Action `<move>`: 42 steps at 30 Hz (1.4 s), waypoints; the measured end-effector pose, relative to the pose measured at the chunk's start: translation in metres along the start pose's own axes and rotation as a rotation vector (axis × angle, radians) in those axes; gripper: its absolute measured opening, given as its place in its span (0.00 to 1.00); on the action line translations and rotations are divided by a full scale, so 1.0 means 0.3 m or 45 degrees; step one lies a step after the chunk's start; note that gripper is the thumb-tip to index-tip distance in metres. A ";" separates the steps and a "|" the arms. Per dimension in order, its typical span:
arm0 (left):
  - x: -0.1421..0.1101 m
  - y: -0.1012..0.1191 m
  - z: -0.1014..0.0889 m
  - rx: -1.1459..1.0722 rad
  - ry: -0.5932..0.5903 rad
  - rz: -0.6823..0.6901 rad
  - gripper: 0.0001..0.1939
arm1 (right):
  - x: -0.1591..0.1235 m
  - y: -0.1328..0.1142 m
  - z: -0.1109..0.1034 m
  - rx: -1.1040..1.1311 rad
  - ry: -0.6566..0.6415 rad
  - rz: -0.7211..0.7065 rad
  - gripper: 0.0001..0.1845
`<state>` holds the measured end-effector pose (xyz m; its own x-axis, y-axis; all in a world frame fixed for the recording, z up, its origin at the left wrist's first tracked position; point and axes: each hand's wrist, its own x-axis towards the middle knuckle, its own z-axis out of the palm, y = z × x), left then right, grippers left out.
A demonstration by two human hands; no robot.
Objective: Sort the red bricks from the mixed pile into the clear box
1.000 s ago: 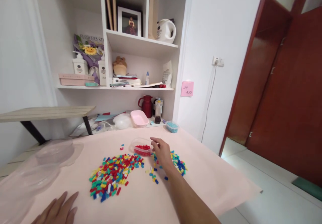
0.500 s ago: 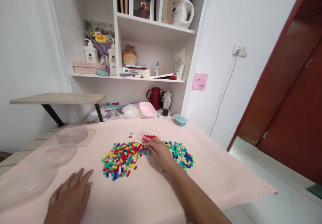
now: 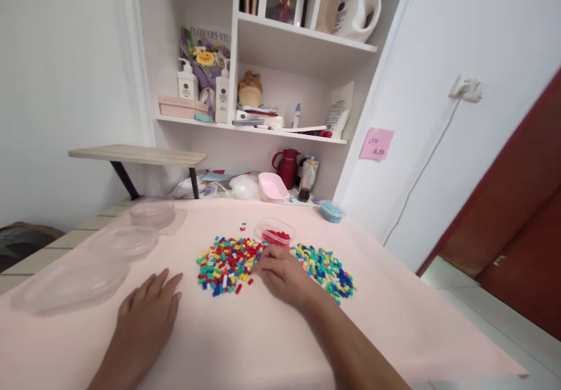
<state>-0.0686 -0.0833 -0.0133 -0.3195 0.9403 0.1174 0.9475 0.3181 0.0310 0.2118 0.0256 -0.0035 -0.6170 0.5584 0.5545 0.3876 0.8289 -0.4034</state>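
My left hand [image 3: 148, 314] lies flat on the pink-covered table with its fingers spread, holding nothing. My right hand [image 3: 287, 276] is at the right edge of a mixed pile of small coloured building bricks [image 3: 224, 279]. Its thumb and fingertips are pressed together; whatever they may hold is hidden or too small to name. Just beyond that hand stands a clear plastic box [image 3: 265, 226] with red bricks [image 3: 277, 237] in it. To the right of the hand spreads another heap of bricks [image 3: 324, 266], mostly green, blue and yellow.
Several clear plastic containers [image 3: 125, 242] line the table's left side. A few loose bricks [image 3: 243, 228] lie behind the pile. At the back are a tub of blue pieces [image 3: 332, 210], a pink basin [image 3: 272, 186] and a red jug [image 3: 287, 168]. A small wooden stand [image 3: 140, 155] rises at back left.
The camera view has turned left, so the scene sits further right. My right hand has drawn back slightly from the clear box, uncovering more red bricks. My left hand stays flat.
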 end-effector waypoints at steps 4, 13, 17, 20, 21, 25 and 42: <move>-0.007 0.000 -0.001 -0.018 -0.002 0.006 0.28 | -0.001 -0.011 0.004 0.049 -0.170 -0.084 0.22; -0.014 0.008 -0.010 -0.042 -0.027 0.006 0.29 | -0.004 -0.012 0.016 0.011 -0.216 -0.110 0.24; -0.018 0.007 -0.006 -0.063 -0.005 -0.005 0.28 | -0.003 -0.028 0.037 -0.001 -0.247 -0.156 0.24; -0.014 0.000 0.006 -0.096 0.029 0.014 0.28 | -0.004 -0.024 0.032 0.013 -0.203 -0.115 0.22; -0.011 -0.002 0.010 -0.104 0.034 0.020 0.28 | -0.005 -0.019 0.023 0.019 -0.152 -0.073 0.21; -0.003 -0.006 0.017 -0.130 0.056 0.007 0.27 | -0.009 0.011 -0.029 0.028 0.066 0.146 0.21; -0.001 -0.007 0.023 -0.185 0.067 -0.005 0.28 | -0.021 0.018 -0.020 0.074 -0.215 0.213 0.14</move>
<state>-0.0705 -0.0834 -0.0203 -0.3262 0.9301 0.1688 0.9386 0.2975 0.1746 0.2217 0.0269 -0.0049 -0.6552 0.6702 0.3487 0.4571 0.7192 -0.5233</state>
